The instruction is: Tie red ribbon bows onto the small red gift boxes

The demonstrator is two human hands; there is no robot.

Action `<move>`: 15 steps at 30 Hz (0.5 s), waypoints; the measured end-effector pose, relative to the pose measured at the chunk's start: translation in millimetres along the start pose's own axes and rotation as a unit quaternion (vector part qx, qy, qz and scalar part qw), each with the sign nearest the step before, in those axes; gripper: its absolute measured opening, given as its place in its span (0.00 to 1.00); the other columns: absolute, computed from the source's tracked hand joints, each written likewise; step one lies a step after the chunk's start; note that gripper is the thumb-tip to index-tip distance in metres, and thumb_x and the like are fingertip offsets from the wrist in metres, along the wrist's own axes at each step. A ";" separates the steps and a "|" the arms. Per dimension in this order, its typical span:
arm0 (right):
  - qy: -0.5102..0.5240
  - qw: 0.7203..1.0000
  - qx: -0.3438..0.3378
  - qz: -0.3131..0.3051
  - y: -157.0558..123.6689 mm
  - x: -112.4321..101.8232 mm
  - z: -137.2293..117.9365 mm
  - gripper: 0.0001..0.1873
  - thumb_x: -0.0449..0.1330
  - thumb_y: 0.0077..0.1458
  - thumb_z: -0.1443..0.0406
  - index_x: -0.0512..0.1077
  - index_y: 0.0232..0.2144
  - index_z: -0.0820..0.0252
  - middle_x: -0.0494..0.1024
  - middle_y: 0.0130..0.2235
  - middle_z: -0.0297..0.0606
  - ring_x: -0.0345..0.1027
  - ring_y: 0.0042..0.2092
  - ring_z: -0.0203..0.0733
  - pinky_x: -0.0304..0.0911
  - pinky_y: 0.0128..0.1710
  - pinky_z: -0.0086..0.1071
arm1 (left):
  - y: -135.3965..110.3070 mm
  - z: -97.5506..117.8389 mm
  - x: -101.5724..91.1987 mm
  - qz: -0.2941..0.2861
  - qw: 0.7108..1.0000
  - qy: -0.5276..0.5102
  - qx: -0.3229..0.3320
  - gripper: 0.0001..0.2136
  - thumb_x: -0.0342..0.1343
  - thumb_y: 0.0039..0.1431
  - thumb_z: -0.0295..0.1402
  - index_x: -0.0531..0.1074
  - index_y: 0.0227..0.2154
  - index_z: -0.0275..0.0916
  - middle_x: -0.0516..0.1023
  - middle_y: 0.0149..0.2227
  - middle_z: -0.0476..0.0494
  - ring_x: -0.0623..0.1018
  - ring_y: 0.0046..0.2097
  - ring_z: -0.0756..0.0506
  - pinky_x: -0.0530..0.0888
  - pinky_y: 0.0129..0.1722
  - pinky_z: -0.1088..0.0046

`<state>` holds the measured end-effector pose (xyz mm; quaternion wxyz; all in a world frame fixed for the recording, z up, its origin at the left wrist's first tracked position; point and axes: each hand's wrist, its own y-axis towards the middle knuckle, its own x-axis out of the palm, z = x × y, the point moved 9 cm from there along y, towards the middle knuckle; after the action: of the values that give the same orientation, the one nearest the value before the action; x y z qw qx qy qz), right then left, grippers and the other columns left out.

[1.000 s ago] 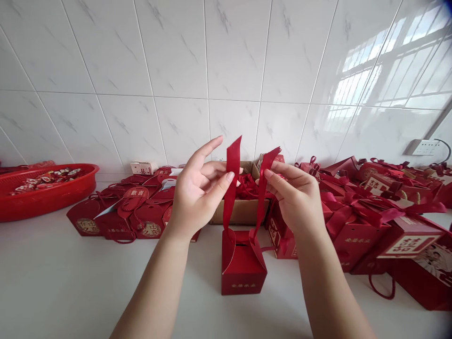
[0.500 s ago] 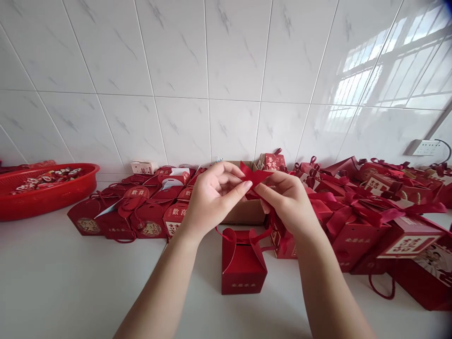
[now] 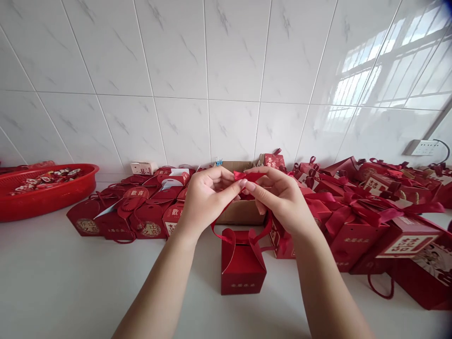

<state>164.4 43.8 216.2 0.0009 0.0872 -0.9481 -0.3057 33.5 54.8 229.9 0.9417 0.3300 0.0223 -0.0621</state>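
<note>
A small red gift box [image 3: 243, 269] stands on the white counter [image 3: 70, 282] in front of me, its top flaps drawn together. A red ribbon [image 3: 243, 178] runs up from the box in two loops to my fingers. My left hand [image 3: 208, 197] and my right hand [image 3: 278, 197] meet above the box, each pinching the ribbon's ends where they cross. The fingertips of both hands touch.
A brown cardboard box [image 3: 240, 212] sits behind my hands. Flat red box blanks [image 3: 127, 212] lie piled at the left, and finished ribboned red boxes [image 3: 374, 212] crowd the right. A red basket [image 3: 45, 197] with sweets stands far left. A wall socket [image 3: 422, 147] is on the tiled wall.
The two ribbon ends were held upright and apart; my hands have brought them together, crossed them and lowered them slightly above the box.
</note>
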 end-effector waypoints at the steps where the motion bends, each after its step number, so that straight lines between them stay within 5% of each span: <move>1: 0.003 1.000 -0.003 0.002 0.9 -0.4 0.3 0.11 0.62 0.53 0.60 0.73 0.38 0.58 0.71 0.25 0.29 0.59 0.20 0.27 0.56 0.18 0.24 | -0.1 0.1 0.3 -0.005 1.000 0.007 -0.001 0.05 0.65 0.47 0.29 0.74 0.25 0.36 0.77 0.24 0.50 0.76 0.25 0.52 0.74 0.25 0.79; 6: 0.046 0.999 -0.006 -0.008 4.0 -1.2 6.0 0.07 0.60 0.56 0.61 0.76 0.35 0.57 0.70 0.23 0.29 0.59 0.22 0.27 0.59 0.22 0.24 | -0.9 0.1 2.9 -0.042 0.999 0.025 -0.018 0.07 0.63 0.51 0.34 0.73 0.28 0.36 0.76 0.25 0.50 0.75 0.25 0.53 0.73 0.26 0.79; 11: 0.055 0.998 -0.011 -0.001 4.3 -6.8 8.2 0.06 0.60 0.56 0.62 0.76 0.34 0.57 0.70 0.23 0.28 0.59 0.23 0.28 0.60 0.25 0.24 | -7.2 -11.5 15.2 -0.163 0.980 0.033 -0.107 0.10 0.59 0.56 0.38 0.71 0.38 0.38 0.75 0.30 0.49 0.75 0.30 0.50 0.73 0.31 0.74; 15: 0.050 0.998 -0.032 0.005 3.8 -14.5 4.4 0.06 0.60 0.56 0.62 0.76 0.35 0.56 0.71 0.25 0.29 0.60 0.25 0.28 0.59 0.25 0.24 | -7.1 -14.8 15.1 -0.197 0.971 0.082 -0.108 0.09 0.53 0.60 0.38 0.71 0.32 0.37 0.73 0.26 0.50 0.72 0.29 0.51 0.70 0.31 0.74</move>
<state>177.8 51.8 215.6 0.0529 0.0981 -0.9369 -0.3313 47.6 57.0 212.7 0.9358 0.2196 0.1707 -0.2166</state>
